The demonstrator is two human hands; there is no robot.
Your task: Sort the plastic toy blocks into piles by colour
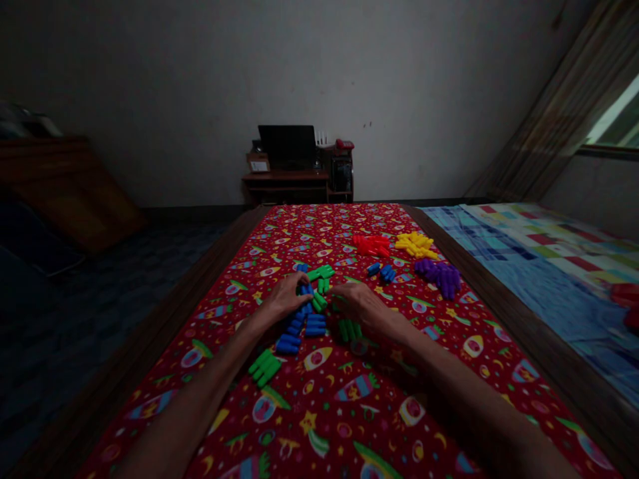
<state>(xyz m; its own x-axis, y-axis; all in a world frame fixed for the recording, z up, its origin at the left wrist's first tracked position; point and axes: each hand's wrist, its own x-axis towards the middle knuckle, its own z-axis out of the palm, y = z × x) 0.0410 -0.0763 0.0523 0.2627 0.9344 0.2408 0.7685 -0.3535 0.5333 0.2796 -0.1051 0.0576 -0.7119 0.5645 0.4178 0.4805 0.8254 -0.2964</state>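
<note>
On the red patterned cloth [349, 406], my left hand [287, 295] curls its fingers round a blue piece [306, 290] in a cluster of blue pieces [294, 326]. Just right of it, my right hand [358, 303] reaches in with its fingertips beside small green pieces [320, 303]; what they hold, if anything, is hidden. More green pieces [350, 330] lie partly under my right hand. Another green group [264, 368] rests nearer, left of the blue ones. Beyond my fingers lie further green pieces [321, 273].
Red pieces [372, 245], yellow pieces [416, 245], purple pieces [439, 277] and a few blue pieces [387, 273] lie at the right. Behind the table stands a desk [287, 175] with a monitor [287, 142]. A bed with a checkered cover [519, 266] is on the right.
</note>
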